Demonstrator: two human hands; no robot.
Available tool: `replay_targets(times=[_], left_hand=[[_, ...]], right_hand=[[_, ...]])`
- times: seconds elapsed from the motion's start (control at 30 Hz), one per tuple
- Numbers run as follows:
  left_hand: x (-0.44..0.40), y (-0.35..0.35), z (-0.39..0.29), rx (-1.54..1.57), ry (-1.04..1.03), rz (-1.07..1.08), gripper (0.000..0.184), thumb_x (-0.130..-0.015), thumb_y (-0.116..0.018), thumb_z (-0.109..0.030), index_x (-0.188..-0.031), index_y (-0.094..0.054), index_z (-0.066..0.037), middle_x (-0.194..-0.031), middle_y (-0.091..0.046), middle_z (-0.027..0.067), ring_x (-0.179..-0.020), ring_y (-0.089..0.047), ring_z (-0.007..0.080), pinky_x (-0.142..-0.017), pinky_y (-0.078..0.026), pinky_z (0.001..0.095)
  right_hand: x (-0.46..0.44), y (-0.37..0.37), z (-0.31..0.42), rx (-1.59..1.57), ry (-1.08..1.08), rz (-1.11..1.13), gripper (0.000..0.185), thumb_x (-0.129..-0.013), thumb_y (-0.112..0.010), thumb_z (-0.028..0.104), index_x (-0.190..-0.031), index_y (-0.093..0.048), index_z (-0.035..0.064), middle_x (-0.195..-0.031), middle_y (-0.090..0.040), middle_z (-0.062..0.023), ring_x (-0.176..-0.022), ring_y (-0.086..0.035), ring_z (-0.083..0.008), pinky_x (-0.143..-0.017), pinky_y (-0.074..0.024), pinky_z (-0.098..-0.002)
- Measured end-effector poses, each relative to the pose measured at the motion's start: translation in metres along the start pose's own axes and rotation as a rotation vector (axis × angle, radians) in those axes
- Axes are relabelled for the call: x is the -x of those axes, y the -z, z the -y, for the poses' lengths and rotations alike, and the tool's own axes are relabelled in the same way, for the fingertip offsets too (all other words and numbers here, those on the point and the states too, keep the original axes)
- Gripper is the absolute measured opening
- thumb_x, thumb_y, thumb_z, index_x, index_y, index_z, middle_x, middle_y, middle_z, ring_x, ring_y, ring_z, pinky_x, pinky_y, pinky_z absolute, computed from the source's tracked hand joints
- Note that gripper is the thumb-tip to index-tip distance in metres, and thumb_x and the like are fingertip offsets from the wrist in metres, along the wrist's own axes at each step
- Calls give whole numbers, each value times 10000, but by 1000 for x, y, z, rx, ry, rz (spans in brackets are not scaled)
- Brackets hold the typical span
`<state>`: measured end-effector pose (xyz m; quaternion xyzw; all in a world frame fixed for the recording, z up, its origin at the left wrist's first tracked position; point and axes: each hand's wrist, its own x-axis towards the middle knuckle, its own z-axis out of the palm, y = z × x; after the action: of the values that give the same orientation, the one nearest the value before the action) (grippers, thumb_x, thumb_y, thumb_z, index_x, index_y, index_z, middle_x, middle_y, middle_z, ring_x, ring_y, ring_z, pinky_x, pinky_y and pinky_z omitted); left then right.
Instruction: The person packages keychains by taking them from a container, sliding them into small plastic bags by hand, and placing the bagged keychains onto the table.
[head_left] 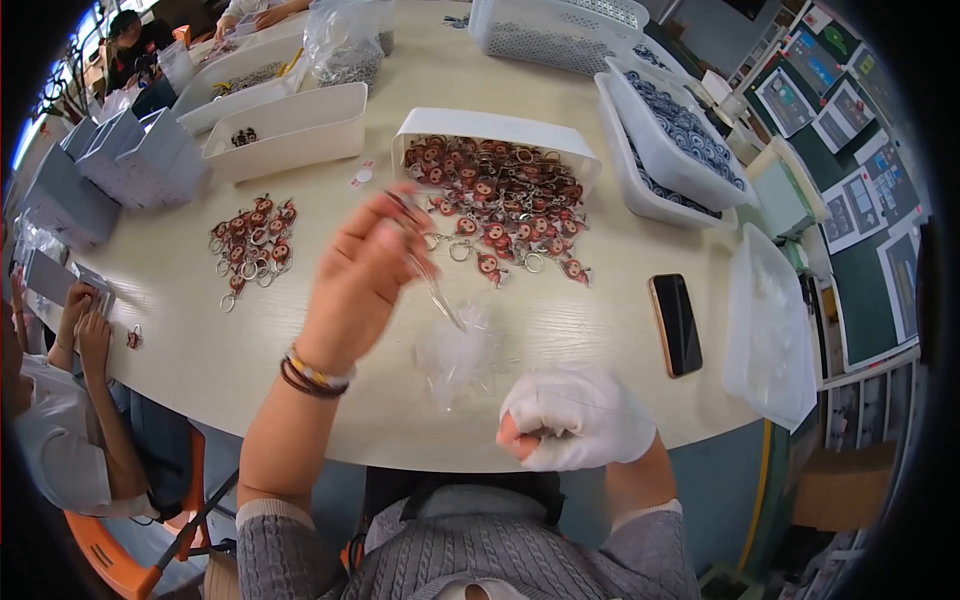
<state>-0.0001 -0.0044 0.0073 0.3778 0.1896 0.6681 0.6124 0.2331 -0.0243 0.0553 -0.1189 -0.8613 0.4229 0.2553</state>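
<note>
My left hand (372,265), bare and with bracelets at the wrist, is raised over the middle of the table. Its fingers pinch metal tweezers (436,292) whose tips point down toward a small heap of clear plastic (460,350). My right hand (580,418) wears a white glove and is curled near the table's front edge; whether it holds anything is hidden. Beyond my left hand, red figure keychains (500,195) with metal rings spill from a tipped white bin (500,125). A smaller pile of keychains (255,240) lies to the left.
A phone (677,325) lies right of my gloved hand, beside a translucent tray (765,330). Stacked bins of dark parts (680,130) stand back right. White trays (290,130) and grey boxes (150,165) stand left. Co-workers' hands (88,325) are at the left edge.
</note>
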Motion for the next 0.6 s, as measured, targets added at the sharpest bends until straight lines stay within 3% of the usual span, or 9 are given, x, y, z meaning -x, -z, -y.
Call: replay_targets(times=[0.07,0.13,0.17,0.27,0.3,0.4,0.5,0.57,0.6], left_hand=[[-5,4,-16,10,-108,-164,401,-912,-522,-132,-1281,-409,-26,-1030,-549,68,-845,-571,131,-763,-513,289],[-3,-1,-19,-15,-98,-173,415,-904,-537,-125,-1283,-400,-28,-1017,-544,60,-828,-567,124,-734,-513,275],[-3,-4,-18,-34,-92,-179,429,-896,-552,-118,-1284,-392,-31,-1005,-540,53,-810,-563,117,-705,-514,261],[1,-1,-10,-67,45,-45,458,-874,-586,-90,-1281,-384,-28,-956,-536,34,-760,-548,98,-625,-498,245],[2,-4,-9,-101,115,-91,482,-851,-615,-67,-1276,-390,-24,-899,-534,21,-709,-528,83,-555,-467,229],[4,-11,-4,-107,267,-58,470,-858,-585,-66,-1283,-389,-34,-900,-518,26,-683,-472,56,-495,-408,170],[7,-16,3,-171,244,-17,470,-872,-566,-59,-1301,-378,-22,-934,-556,65,-653,-486,51,-490,-413,180],[11,-21,8,-300,186,27,466,-885,-551,-52,-1312,-371,-12,-993,-581,107,-641,-505,53,-514,-439,190],[11,-22,10,-300,191,32,466,-885,-551,-52,-1312,-371,-12,-993,-581,107,-641,-505,53,-514,-439,190]], right_hand=[[0,-1,-5,-48,-113,48,109,-716,-685,129,-786,-606,103,-721,-600,-49,-629,-595,-196,-537,-444,-292],[-11,-6,-20,258,-560,20,129,-770,-625,205,-815,-616,85,-755,-615,-90,-649,-602,-253,-568,-456,-340],[-17,-11,-35,309,-615,83,229,-790,-585,278,-861,-615,63,-787,-615,-123,-690,-602,-306,-614,-465,-378],[-6,-39,-81,602,-531,64,229,-801,-585,242,-921,-586,47,-856,-629,-141,-733,-605,-355,-646,-476,-399],[-6,-36,-78,606,-527,68,229,-801,-585,242,-921,-586,47,-856,-629,-141,-733,-605,-355,-646,-476,-399],[3,-12,-60,542,-521,85,259,-829,-562,236,-1001,-561,42,-836,-618,-158,-724,-609,-329,-662,-477,-382],[-1,8,-33,275,-691,11,249,-846,-531,167,-1064,-541,48,-811,-600,-154,-748,-620,-275,-716,-480,-349],[-2,11,-25,114,-598,-295,272,-839,-521,55,-1111,-519,35,-806,-598,-125,-746,-631,-197,-734,-492,-315],[-2,8,-24,113,-602,-301,272,-839,-521,55,-1111,-519,35,-806,-598,-125,-746,-631,-197,-734,-492,-315]])
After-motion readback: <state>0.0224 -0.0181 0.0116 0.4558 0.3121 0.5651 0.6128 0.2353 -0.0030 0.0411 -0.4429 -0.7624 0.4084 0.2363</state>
